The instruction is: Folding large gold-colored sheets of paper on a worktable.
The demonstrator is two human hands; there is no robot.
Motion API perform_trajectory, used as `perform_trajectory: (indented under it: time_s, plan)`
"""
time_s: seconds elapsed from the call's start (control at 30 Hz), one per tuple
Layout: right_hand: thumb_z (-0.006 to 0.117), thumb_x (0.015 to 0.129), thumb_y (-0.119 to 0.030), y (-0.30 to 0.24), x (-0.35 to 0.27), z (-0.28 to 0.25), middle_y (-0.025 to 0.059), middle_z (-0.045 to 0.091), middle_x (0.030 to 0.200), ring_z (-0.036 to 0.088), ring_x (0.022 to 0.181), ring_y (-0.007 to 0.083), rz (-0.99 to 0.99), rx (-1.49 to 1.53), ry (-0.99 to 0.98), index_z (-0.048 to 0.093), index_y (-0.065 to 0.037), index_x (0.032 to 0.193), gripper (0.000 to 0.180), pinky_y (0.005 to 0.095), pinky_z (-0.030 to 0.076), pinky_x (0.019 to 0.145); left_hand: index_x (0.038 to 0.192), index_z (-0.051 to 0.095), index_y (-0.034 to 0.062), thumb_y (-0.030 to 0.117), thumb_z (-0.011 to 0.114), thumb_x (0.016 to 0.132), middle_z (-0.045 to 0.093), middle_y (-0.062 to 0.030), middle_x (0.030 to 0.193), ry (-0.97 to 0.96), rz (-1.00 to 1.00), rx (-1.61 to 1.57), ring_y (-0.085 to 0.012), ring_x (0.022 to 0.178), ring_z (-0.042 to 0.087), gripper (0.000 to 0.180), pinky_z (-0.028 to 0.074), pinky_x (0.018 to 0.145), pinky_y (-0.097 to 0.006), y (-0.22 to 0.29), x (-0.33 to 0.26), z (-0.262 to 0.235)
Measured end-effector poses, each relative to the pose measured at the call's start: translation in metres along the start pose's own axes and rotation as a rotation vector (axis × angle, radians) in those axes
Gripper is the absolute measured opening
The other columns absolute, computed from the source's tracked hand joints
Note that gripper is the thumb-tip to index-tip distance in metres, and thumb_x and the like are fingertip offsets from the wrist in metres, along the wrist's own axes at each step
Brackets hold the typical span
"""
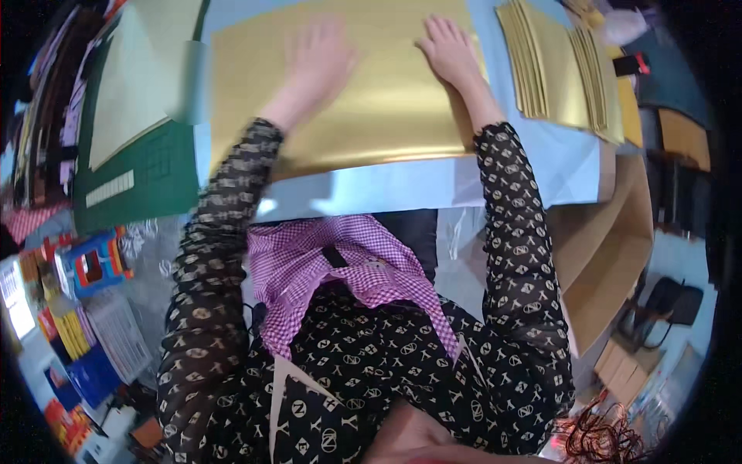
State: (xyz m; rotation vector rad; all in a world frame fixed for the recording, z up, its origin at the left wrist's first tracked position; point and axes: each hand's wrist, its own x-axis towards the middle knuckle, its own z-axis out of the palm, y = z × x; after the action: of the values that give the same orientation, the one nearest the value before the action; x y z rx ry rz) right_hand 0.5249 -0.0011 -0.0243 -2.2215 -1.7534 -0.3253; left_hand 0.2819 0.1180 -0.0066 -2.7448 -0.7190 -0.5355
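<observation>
both my left hand (321,58) and right hand (450,56) lie open, grasping nothing, on the gold sheet (386,112), which is left of the folded gold stack (553,77), so i judge this a smoothing step, whose next move calls for even, gentle pressure.

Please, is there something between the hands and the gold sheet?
Nothing visible stands between them. The right hand and the blurred left hand are over the gold sheet; whether the left touches it is unclear.

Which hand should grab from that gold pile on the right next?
Probably the right hand: it's near the right edge of the gold sheet, closer to the gold pile. The left hand is farther away.
</observation>
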Motion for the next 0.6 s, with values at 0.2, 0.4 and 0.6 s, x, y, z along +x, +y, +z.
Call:
perform_trajectory:
  time_s: [0.2, 0.4, 0.6]
  plan:
    - [0.041, 0.091, -0.044, 0.007, 0.001, 0.014, 0.0078, 0.035, 0.145, 0.027, 0.136, 0.0267, 0.013, -0.052, -0.050, 0.037, -0.010, 0.138, 0.058, 0.0423, 0.022, 0.110, 0.139, 0.029, -0.0056, 0.050, 0.043, 0.090, 0.028, -0.0231, 0.145, -0.162, -0.009, -0.348, -0.0389, 0.135, 0.025, 0.075, 0.017, 0.105, -0.059, 0.130, -0.002, -0.012]
    - [0.038, 0.092, -0.045, 0.013, -0.004, 0.011, 0.0069, 0.033, 0.147, 0.026, 0.137, 0.0265, 0.084, -0.063, -0.071, 0.037, -0.012, 0.140, 0.058, 0.0438, 0.020, 0.111, 0.140, 0.029, -0.0044, 0.050, 0.040, 0.092, 0.025, -0.0220, 0.147, -0.167, 0.004, -0.348, -0.0390, 0.137, 0.021, 0.073, 0.014, 0.106, -0.059, 0.124, -0.013, -0.011]
    - [0.037, 0.092, -0.046, 0.011, -0.001, 0.013, 0.0066, 0.032, 0.148, 0.026, 0.137, 0.0265, 0.092, -0.014, -0.094, 0.036, -0.013, 0.140, 0.058, 0.0432, 0.018, 0.111, 0.138, 0.033, -0.0035, 0.051, 0.040, 0.092, 0.028, -0.0220, 0.146, -0.099, -0.024, -0.280, -0.0392, 0.135, 0.024, 0.072, 0.018, 0.104, -0.061, 0.095, -0.036, -0.014]
